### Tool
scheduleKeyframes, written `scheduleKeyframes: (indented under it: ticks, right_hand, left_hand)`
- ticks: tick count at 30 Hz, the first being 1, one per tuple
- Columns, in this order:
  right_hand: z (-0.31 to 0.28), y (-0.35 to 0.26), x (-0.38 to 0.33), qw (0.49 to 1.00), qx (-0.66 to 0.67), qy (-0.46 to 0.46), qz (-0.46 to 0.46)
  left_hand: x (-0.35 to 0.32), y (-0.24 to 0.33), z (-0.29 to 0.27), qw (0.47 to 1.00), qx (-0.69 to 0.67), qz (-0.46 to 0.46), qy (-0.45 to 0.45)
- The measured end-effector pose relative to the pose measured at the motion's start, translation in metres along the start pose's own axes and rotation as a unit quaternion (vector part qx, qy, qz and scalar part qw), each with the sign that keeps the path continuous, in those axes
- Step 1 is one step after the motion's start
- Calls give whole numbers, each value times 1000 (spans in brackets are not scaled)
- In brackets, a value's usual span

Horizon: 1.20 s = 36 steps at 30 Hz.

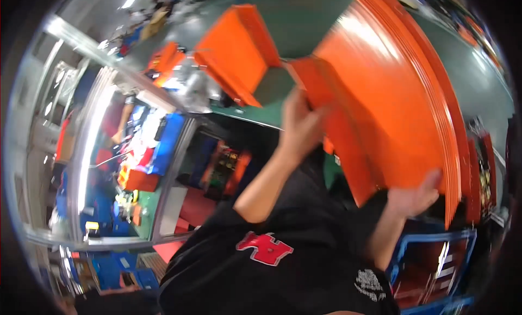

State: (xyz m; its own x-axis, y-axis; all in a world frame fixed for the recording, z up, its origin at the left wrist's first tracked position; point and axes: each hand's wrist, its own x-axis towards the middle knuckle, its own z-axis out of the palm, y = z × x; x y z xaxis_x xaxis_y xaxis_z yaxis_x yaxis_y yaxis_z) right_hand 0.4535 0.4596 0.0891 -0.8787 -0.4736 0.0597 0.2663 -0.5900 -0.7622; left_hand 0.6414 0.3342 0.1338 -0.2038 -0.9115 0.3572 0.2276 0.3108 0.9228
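A large glossy orange panel (389,100) with folded-up edges stands tilted in front of me, at the right of the view. Several parallel lines run along its curved right side; I cannot tell whether these are ridges or nested panels. My left hand (302,124) is closed on its left flange, the fingertips partly hidden. At its lower end my right hand (414,199) grips the edge, thumb up and blurred, some fingers out of sight. Farther left, a smaller orange folded piece (236,56) rests on the green tabletop (291,21).
Clear plastic wrapping (196,89) and more orange parts (166,62) lie at the table's left. Beyond a metal frame (187,152) on the left is a lit bench with blue bins (166,143). A blue-framed crate (435,266) stands at the lower right.
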Motion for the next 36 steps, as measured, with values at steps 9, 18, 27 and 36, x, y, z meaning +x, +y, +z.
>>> scheduleKeyframes:
  ticks: [9, 18, 27, 36]
  right_hand:
    - [21, -15, -7, 978, 109, -176, 39]
    - [42, -8, -3, 964, 134, -205, 99]
    - [70, 24, -14, 903, 182, -214, 326]
    - [98, 48, -35, 839, 190, -229, 456]
  left_hand:
    - [-60, 11, -12, 973, -165, -159, 41]
    - [-60, 19, -20, 983, -177, -55, 2]
    - [-48, 67, -1, 983, -23, -12, 181]
    - [-31, 91, -18, 978, 64, 67, 189]
